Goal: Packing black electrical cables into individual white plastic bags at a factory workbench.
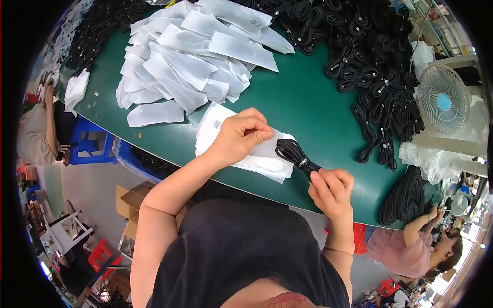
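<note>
coiled cable (292,153) has white pouches (182,64) and black cables (380,97) heaped beyond it.

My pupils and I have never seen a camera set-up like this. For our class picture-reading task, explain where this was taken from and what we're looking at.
There is no machine here: a person works with two bare hands. The camera sits on the person's head and looks down; its fisheye lens bends straight edges.

In front is a green table. At its far side lie a heap of white bags and, to the right, a mass of bundled black cables. Near the person is a stack of flat white bags.

The left hand seems to pinch a bag on that stack. The right hand holds a coiled black cable.
</note>
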Available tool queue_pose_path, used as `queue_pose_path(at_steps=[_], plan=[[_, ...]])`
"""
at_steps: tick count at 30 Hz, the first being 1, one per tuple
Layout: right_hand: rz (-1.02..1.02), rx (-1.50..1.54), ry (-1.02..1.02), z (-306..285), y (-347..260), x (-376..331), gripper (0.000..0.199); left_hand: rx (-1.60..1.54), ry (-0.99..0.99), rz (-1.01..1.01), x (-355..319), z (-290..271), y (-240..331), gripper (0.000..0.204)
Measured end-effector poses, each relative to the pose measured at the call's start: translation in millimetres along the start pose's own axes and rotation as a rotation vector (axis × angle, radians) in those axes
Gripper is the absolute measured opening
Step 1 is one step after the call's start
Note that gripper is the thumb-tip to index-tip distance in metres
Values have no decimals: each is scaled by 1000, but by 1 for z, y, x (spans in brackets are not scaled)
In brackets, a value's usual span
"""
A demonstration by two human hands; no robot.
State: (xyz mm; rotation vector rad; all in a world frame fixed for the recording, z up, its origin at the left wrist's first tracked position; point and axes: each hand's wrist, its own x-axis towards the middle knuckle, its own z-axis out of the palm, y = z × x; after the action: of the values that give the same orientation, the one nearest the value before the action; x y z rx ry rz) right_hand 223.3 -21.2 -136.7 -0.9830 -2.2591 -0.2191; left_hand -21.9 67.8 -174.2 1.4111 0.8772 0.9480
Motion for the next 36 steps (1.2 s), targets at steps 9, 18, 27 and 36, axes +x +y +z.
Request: queue_pose_path(at_steps=[9, 18, 27, 36], plan=[[-102, -35, -58, -6, 3, 3, 38, -127, -22, -10, 2, 0, -2, 4], [-171, -15, -107, -7, -1, 10, 34, -116, -10, -40, 0, 0, 1, 7], [-75, 62, -107, -15, -6, 44, 32, 255, -45, 402, 1, 25, 34, 8], [410, -420, 121, 3, 78, 43, 31, -564, 80, 248, 30, 8, 82, 11]])
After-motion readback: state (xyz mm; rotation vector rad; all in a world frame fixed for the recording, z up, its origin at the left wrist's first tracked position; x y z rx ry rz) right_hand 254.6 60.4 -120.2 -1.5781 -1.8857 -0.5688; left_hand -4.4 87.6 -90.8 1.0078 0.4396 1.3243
